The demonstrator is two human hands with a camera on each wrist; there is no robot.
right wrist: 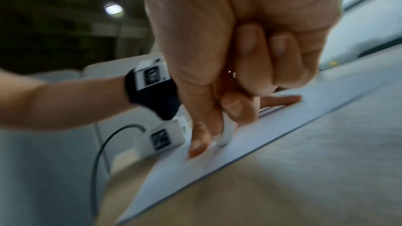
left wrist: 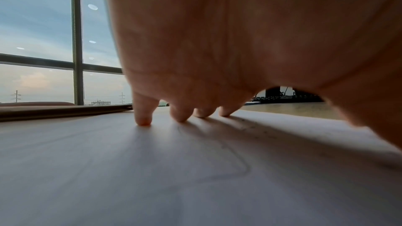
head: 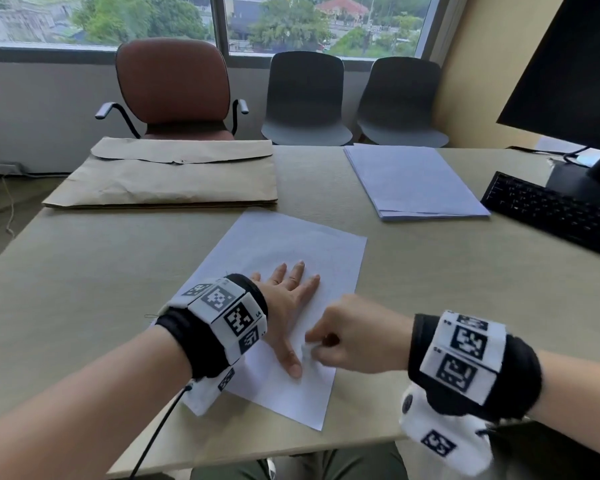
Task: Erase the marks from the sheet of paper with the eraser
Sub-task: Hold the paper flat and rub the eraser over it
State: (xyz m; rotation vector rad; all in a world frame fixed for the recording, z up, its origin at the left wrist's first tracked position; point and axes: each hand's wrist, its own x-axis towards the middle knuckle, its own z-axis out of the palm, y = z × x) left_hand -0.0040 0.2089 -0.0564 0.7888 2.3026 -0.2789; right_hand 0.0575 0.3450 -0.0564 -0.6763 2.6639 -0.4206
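A white sheet of paper (head: pixel 302 244) lies on the beige table in front of me. My left hand (head: pixel 288 292) lies flat on it with its fingers spread, pressing it down. Its fingertips (left wrist: pixel 142 119) touch the paper, and a faint pencil mark (left wrist: pixel 237 166) curves across the sheet (left wrist: pixel 108 161) under the palm. My right hand (head: pixel 347 336) pinches a small white eraser (head: pixel 307 349) between thumb and fingers, and the eraser tip (right wrist: pixel 225 135) touches the sheet (right wrist: pixel 250 140) beside my left thumb. The right wrist view is blurred by motion.
A brown envelope (head: pixel 167 174) lies at the far left of the table (head: pixel 84 271), and a stack of white papers (head: pixel 413 181) at the far right. A black keyboard (head: pixel 551 209) and monitor (head: pixel 575 71) stand on the right. Three chairs face the far edge.
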